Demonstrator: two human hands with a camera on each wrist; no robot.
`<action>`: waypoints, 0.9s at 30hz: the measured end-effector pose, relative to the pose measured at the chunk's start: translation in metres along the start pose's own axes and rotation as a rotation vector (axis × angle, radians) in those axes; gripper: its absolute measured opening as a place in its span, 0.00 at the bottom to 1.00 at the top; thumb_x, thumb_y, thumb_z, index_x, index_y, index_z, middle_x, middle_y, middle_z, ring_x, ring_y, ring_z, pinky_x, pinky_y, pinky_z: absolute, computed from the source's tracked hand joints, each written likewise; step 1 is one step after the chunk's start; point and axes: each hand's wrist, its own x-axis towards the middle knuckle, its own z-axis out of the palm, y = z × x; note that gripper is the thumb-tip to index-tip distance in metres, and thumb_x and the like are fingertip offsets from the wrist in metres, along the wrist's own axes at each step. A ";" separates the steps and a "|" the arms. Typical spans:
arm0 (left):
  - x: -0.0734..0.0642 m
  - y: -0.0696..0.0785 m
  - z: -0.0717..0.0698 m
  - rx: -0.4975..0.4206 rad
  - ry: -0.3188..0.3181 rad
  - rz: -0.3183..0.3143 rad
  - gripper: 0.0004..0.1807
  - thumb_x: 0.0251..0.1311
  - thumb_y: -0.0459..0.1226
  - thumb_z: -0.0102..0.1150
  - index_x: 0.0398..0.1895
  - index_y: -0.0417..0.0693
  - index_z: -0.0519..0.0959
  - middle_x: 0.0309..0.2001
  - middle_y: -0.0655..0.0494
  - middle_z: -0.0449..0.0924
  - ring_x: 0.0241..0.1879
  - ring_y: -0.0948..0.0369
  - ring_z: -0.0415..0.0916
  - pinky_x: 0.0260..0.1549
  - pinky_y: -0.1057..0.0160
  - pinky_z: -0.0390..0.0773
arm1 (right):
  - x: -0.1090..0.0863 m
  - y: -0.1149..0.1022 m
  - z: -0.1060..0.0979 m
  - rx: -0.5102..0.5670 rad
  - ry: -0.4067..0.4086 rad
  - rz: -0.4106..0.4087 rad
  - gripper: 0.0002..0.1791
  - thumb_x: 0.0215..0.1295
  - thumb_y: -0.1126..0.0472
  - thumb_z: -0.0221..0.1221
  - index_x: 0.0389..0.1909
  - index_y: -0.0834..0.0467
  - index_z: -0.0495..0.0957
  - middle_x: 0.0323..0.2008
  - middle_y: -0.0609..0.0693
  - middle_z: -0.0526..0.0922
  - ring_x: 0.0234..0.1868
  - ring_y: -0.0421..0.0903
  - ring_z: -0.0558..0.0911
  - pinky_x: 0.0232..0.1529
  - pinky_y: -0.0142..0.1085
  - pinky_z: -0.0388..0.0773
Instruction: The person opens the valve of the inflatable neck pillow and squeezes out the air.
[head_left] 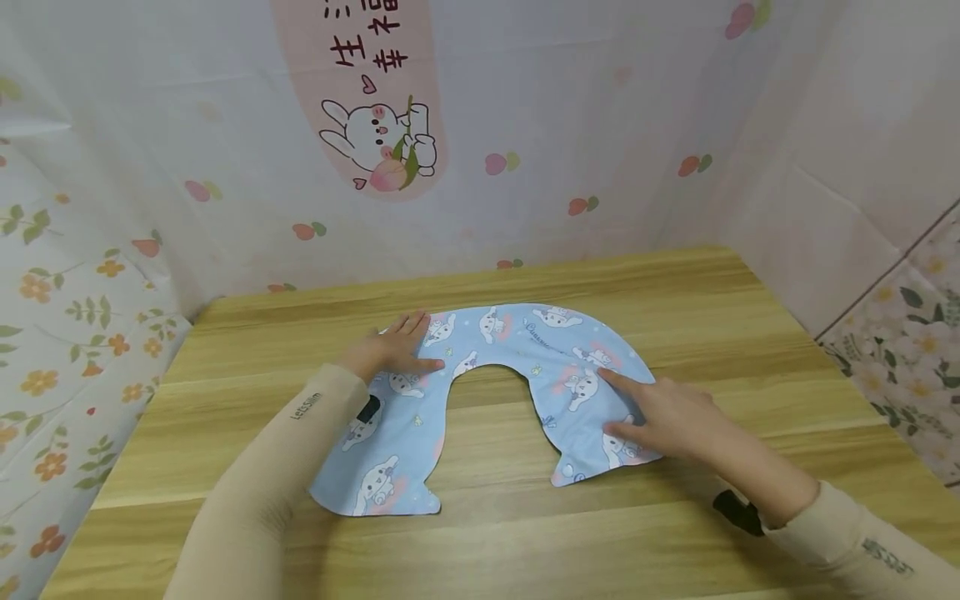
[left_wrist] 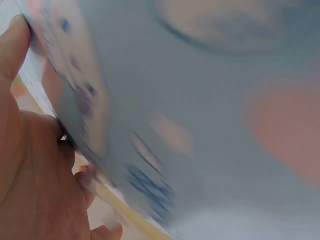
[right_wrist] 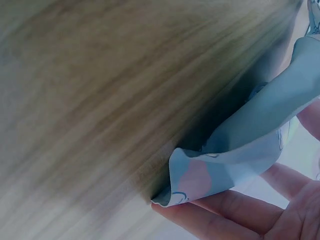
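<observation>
A flat, U-shaped light blue cloth piece (head_left: pixel 487 333), like a neck pillow cover, lies on the table with its two ends toward me. White long-eared cartoon puppies are printed on it. My left hand (head_left: pixel 390 346) rests on its upper left curve, fingers spread, thumb near the inner edge. The left wrist view shows that thumb (left_wrist: pixel 17 47) against the printed cloth. Across the right arm of the U lies my right hand (head_left: pixel 667 408), with index finger and thumb stretched apart on it. In the right wrist view, an end of the cloth (right_wrist: pixel 230 175) curls up beside straight fingers (right_wrist: pixel 220 212).
The wood-grain table (head_left: pixel 495 550) extends around the cloth piece. Behind it hangs a white curtain (head_left: pixel 525 108) with fruit prints and a cartoon rabbit. Floral sheeting (head_left: pixel 75 367) borders the left side, and more floral covering (head_left: pixel 922 333) hangs at the right.
</observation>
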 end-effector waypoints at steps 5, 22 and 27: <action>-0.008 -0.020 0.001 -0.011 0.005 -0.046 0.56 0.65 0.67 0.46 0.80 0.46 0.32 0.81 0.47 0.27 0.80 0.44 0.24 0.70 0.27 0.31 | 0.000 0.003 0.003 -0.025 0.031 -0.007 0.43 0.58 0.36 0.65 0.73 0.46 0.65 0.30 0.54 0.84 0.32 0.47 0.80 0.22 0.51 0.73; -0.118 -0.044 0.034 -0.027 0.253 0.164 0.47 0.62 0.58 0.60 0.78 0.47 0.55 0.79 0.42 0.47 0.78 0.37 0.39 0.66 0.24 0.49 | 0.000 0.016 -0.006 0.042 0.199 -0.195 0.38 0.58 0.45 0.69 0.69 0.52 0.71 0.63 0.62 0.77 0.60 0.65 0.79 0.54 0.62 0.77; -0.126 -0.043 0.059 -0.082 0.182 0.178 0.51 0.60 0.63 0.59 0.79 0.50 0.53 0.80 0.45 0.45 0.78 0.39 0.40 0.66 0.26 0.51 | 0.007 0.015 -0.004 0.113 0.129 -0.231 0.35 0.58 0.48 0.69 0.67 0.51 0.74 0.64 0.60 0.77 0.63 0.64 0.77 0.58 0.60 0.75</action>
